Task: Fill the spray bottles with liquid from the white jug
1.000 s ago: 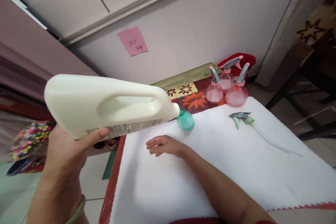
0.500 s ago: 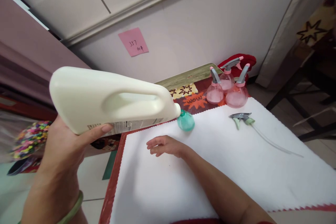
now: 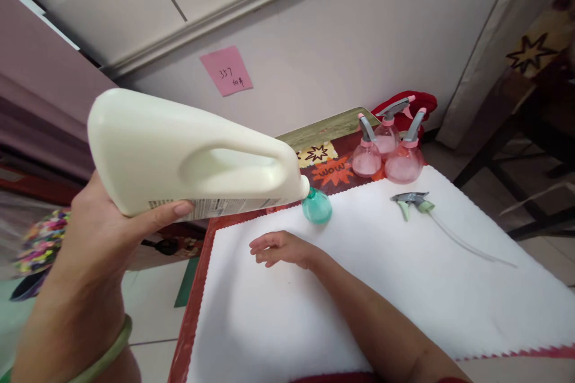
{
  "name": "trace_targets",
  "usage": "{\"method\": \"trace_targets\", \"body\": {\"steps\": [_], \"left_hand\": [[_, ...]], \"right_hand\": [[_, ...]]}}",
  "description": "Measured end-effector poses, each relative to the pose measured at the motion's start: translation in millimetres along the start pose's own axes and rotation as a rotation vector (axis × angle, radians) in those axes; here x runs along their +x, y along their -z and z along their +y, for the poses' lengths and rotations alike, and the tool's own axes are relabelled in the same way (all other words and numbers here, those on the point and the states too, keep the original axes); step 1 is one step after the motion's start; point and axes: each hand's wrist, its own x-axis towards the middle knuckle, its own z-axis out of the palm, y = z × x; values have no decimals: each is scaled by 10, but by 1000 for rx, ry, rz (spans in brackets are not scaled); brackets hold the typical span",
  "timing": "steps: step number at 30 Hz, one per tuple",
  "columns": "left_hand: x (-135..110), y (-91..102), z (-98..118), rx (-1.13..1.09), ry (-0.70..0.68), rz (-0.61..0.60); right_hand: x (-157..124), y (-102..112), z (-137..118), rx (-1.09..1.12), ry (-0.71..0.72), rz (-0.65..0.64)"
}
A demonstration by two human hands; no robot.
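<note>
1. Compared with one second earlier, the base of the cream jug (image 3: 144, 143) had risen, tilting it more steeply, mouth down toward the right; the green bottle (image 3: 318, 208) had kept its place.
2. Left hand (image 3: 101, 230) grasped the jug near its base, thumb along the near side.
3. Jug mouth sat at the green bottle's neck — far and right of the left hand.
4. Right hand (image 3: 285, 249) was free, fingers loosely bent — near and left of the green bottle, apart from it.
5. Spray head (image 3: 415, 200) lay farther right.
</note>
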Motion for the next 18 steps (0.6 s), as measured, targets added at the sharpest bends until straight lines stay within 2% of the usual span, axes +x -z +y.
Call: {"method": "trace_targets", "body": {"steps": [8, 13, 18], "left_hand": [[131, 28, -40, -9, -57, -34], [256, 67, -97, 82, -142, -43], [322, 81, -37, 110, -219, -70]], "right_hand": [[6, 2, 7, 3, 4, -7], [1, -3, -10, 8, -7, 0], [1, -2, -8, 6, -6, 1]]}}
